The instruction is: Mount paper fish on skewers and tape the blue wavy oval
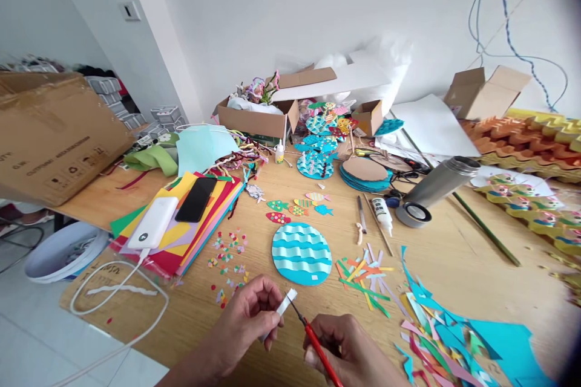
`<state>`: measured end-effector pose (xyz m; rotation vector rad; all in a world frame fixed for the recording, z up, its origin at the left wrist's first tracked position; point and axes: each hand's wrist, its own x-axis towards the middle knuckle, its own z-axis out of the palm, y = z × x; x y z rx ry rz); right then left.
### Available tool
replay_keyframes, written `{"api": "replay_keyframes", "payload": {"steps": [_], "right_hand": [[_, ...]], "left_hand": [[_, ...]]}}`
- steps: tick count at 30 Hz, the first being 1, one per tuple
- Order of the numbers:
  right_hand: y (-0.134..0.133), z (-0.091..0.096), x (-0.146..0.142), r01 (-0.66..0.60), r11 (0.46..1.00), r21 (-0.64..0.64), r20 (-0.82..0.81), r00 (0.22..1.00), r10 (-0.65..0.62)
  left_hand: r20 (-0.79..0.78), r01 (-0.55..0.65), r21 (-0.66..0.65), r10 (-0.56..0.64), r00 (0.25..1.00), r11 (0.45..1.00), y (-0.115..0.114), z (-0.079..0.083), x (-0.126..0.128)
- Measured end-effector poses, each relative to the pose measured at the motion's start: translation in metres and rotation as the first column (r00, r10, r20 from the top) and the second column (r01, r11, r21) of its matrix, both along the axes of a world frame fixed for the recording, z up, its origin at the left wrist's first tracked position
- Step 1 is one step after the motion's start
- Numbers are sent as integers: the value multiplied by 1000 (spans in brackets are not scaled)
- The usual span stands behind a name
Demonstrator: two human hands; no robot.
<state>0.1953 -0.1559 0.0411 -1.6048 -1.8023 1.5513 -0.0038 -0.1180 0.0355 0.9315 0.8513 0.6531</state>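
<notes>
Right hand [347, 344] nearest the camera, on the near side of the blue disc [302, 266] and right of its middle; grip closed around a red-handled tool [319, 349] with a thin dark tip. Left hand [254, 314] also on the disc's near side, left of its middle; grip pinched, holding a narrow white strip [287, 301] between thumb and fingers. Strip sits just short of the disc's near edge; tool tip overlaps its free end, contact cannot be told. Disc lies flat on the counter [190, 308], bearing pale wavy bands and a small white square [315, 277] toward its near edge. Left of disc: paper dots [221, 299]. Right: loose coloured strips [363, 274]. Just beyond: paper fish [298, 211]. Beyond, to its right: glue bottle [382, 214].
</notes>
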Motion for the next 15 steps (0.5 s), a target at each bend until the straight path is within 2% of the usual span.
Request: {"api": "replay_keyframes", "payload": {"steps": [8,15], "right_hand": [[0,6,4,-1,998,-66,-42,999,-2],[-2,10,11,-13,996,-85,-64,998,8]], "left_hand": [[24,41,12,-41,999,999,-2,-1,3],[-21,103,44,-102,995,994,-4,3,-1]]}}
